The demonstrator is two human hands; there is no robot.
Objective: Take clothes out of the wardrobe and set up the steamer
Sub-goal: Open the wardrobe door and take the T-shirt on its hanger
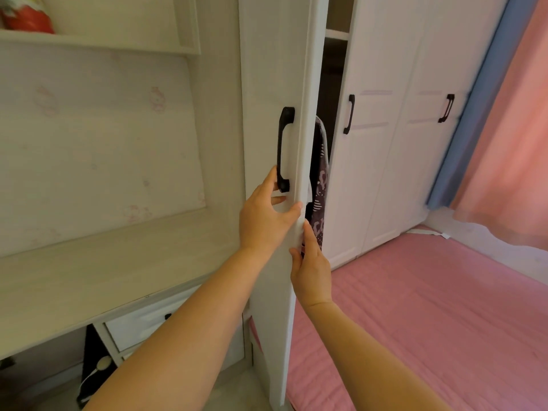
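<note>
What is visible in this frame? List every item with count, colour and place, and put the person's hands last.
open wardrobe door: 1, white, centre, swung out edge-on
black handle: 1, on the open door
closed wardrobe doors: 2, white, right of the gap, each with a black handle
patterned garment: 1, dark with pale print, hanging in the gap
desk: 1, whitish, left
drawer: 1, white, under the desk
shelf: 1, whitish, top left
red object: 1, on the shelf, blurred
bed cover: 1, pink, lower right
curtains: blue and pink, far right
left hand: grips the door edge below the handle
right hand: holds the door edge lower down
</note>
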